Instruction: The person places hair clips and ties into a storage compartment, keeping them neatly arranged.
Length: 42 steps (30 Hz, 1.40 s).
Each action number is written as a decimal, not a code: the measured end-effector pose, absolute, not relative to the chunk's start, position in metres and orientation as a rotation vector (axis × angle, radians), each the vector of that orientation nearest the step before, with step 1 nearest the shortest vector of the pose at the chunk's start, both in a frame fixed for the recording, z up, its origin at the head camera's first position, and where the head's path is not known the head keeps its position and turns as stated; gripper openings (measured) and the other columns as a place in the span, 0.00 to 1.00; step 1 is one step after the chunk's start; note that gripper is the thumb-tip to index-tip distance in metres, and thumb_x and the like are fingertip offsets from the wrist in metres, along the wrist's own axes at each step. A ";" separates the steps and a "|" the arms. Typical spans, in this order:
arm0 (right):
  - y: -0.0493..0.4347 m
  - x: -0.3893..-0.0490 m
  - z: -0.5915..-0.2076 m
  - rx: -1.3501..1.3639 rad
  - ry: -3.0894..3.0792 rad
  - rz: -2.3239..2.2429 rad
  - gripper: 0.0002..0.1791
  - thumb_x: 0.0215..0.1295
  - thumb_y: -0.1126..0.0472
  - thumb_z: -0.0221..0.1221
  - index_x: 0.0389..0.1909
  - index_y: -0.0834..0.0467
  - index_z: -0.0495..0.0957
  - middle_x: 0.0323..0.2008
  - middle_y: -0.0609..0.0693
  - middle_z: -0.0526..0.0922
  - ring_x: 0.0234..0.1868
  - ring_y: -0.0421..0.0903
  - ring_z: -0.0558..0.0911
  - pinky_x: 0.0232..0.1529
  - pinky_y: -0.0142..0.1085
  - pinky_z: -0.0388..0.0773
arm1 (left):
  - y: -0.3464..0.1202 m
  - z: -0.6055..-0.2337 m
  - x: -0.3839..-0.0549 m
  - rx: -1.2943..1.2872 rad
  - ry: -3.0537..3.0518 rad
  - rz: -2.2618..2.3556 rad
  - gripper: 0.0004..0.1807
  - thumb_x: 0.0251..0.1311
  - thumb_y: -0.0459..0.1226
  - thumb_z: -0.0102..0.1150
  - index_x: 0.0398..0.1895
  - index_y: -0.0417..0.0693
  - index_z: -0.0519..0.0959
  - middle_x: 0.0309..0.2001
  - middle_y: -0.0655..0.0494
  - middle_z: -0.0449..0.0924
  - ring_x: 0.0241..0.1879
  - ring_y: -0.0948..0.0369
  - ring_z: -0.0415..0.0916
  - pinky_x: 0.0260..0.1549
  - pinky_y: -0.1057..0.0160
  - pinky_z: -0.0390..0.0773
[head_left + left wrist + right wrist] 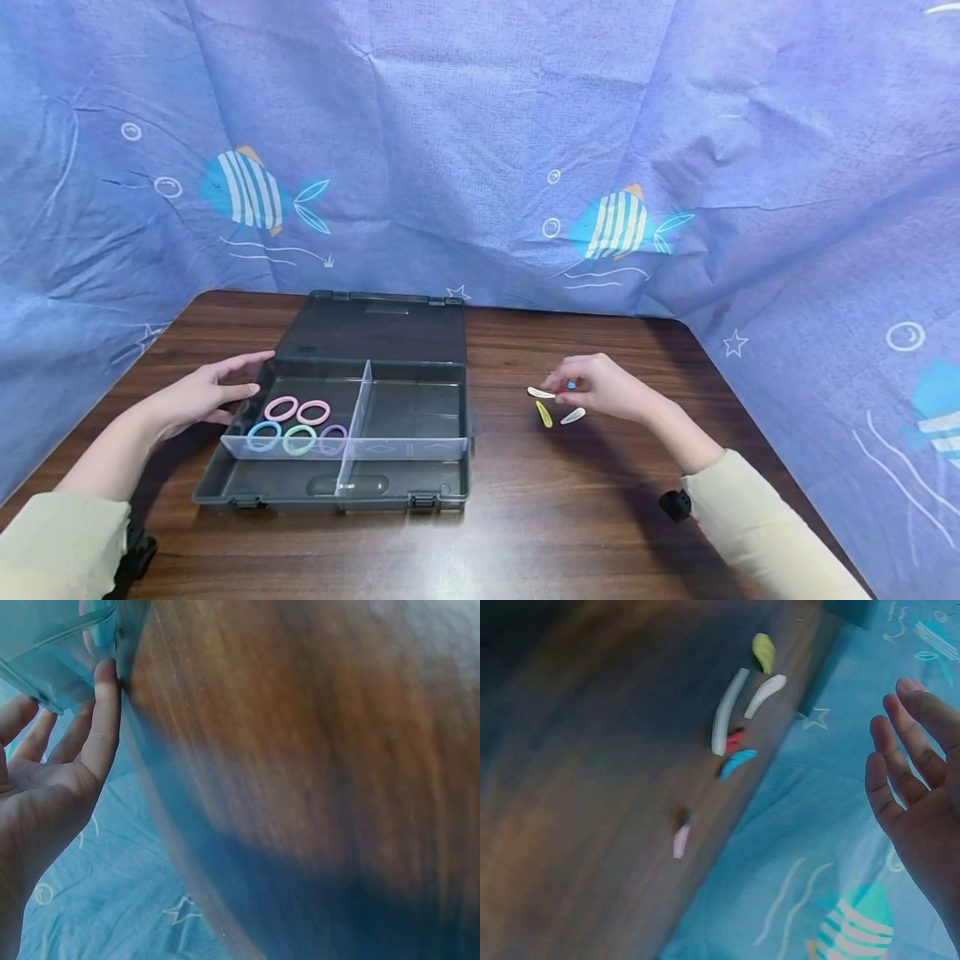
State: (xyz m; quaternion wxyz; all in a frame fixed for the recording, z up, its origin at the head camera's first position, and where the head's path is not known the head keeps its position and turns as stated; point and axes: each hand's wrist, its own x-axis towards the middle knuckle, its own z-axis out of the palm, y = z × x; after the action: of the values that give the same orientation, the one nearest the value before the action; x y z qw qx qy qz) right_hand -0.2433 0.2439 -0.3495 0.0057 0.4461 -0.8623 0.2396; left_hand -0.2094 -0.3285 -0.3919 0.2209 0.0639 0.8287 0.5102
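Note:
My left hand (197, 397) rests at the left wall of a dark see-through divider box (330, 485). Its fingers are loosely extended, with fingertips right at the wall in the left wrist view. Several coloured hair ties, among them a pink hair tie (312, 412) and a green hair tie (299, 440), lie in the back left compartment. My right hand (603, 387) hovers over small hair clips, fingers slightly bent and pointing down. Around it are a yellow clip (543, 414), a white clip (573, 416), a red clip (735, 740), a blue clip (739, 761) and a pink clip (681, 841).
The box's lid (382, 329) lies folded back toward the rear. Clear dividers (360, 398) split the box into compartments. A brown wooden table (510, 517) carries everything, and a blue fish-print cloth (450, 167) hangs behind and along its sides.

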 end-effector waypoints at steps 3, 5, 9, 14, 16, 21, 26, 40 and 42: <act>0.248 -0.244 -0.361 1.390 -2.689 0.725 0.12 0.51 0.68 0.68 0.37 0.53 0.83 0.32 0.44 0.83 0.31 0.37 0.78 0.31 0.38 0.78 | -0.329 -0.392 -0.209 0.181 2.290 1.408 0.38 0.70 0.43 0.47 0.75 0.46 0.41 0.72 0.29 0.32 0.67 0.32 0.47 0.47 0.41 0.75; 0.250 -0.244 -0.367 1.371 -2.702 0.728 0.12 0.51 0.70 0.67 0.36 0.55 0.83 0.31 0.47 0.82 0.29 0.36 0.76 0.29 0.36 0.77 | -0.329 -0.392 -0.209 0.183 2.289 1.408 0.38 0.70 0.43 0.47 0.75 0.46 0.41 0.72 0.29 0.32 0.67 0.32 0.46 0.47 0.41 0.75; 0.256 -0.246 -0.379 1.351 -2.724 0.716 0.12 0.49 0.72 0.67 0.35 0.58 0.83 0.31 0.47 0.82 0.30 0.38 0.78 0.30 0.35 0.78 | -0.329 -0.392 -0.209 0.186 2.288 1.411 0.37 0.70 0.42 0.47 0.75 0.46 0.41 0.72 0.29 0.32 0.67 0.32 0.46 0.47 0.41 0.75; 0.263 -0.250 -0.392 1.352 -2.769 0.667 0.11 0.49 0.70 0.69 0.35 0.58 0.83 0.30 0.47 0.82 0.32 0.43 0.80 0.33 0.37 0.78 | -0.328 -0.392 -0.209 0.184 2.289 1.406 0.37 0.70 0.42 0.47 0.75 0.46 0.41 0.72 0.29 0.33 0.67 0.32 0.46 0.47 0.41 0.74; 0.265 -0.252 -0.395 1.343 -2.800 0.656 0.11 0.49 0.69 0.69 0.35 0.58 0.83 0.29 0.47 0.81 0.31 0.44 0.79 0.32 0.37 0.78 | -0.328 -0.391 -0.209 0.183 2.291 1.405 0.37 0.70 0.42 0.47 0.75 0.46 0.41 0.71 0.29 0.33 0.67 0.32 0.46 0.47 0.41 0.74; 0.268 -0.253 -0.399 1.326 -2.849 0.614 0.10 0.49 0.67 0.69 0.35 0.56 0.84 0.28 0.46 0.81 0.29 0.43 0.78 0.30 0.35 0.77 | -0.327 -0.391 -0.209 0.172 2.303 1.396 0.38 0.70 0.42 0.47 0.75 0.46 0.41 0.71 0.27 0.34 0.67 0.32 0.47 0.47 0.42 0.75; 0.270 -0.255 -0.402 1.318 -2.867 0.584 0.09 0.50 0.67 0.69 0.33 0.56 0.84 0.28 0.45 0.81 0.29 0.39 0.77 0.31 0.33 0.77 | -0.326 -0.390 -0.208 0.173 2.317 1.381 0.38 0.70 0.43 0.47 0.75 0.46 0.40 0.70 0.26 0.36 0.66 0.32 0.48 0.46 0.42 0.75; 0.272 -0.257 -0.405 1.345 -2.817 0.556 0.09 0.47 0.71 0.68 0.29 0.56 0.83 0.24 0.43 0.78 0.25 0.35 0.74 0.26 0.28 0.73 | -0.326 -0.390 -0.207 0.172 2.326 1.380 0.38 0.70 0.44 0.47 0.75 0.47 0.41 0.70 0.27 0.36 0.66 0.32 0.49 0.46 0.43 0.75; 0.272 -0.257 -0.406 1.336 -2.823 0.549 0.09 0.48 0.71 0.68 0.29 0.55 0.83 0.24 0.42 0.78 0.25 0.34 0.74 0.27 0.27 0.73 | -0.326 -0.390 -0.207 0.175 2.323 1.384 0.38 0.70 0.44 0.47 0.75 0.47 0.41 0.70 0.27 0.36 0.66 0.32 0.49 0.46 0.43 0.75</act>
State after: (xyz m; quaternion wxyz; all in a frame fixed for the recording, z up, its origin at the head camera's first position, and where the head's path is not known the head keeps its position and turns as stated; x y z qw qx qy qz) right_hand -0.2567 0.2717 -0.4055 -0.0148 0.4213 -0.8901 0.1732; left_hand -0.2071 -0.3263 -0.3901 0.2143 0.0630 0.8373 0.4990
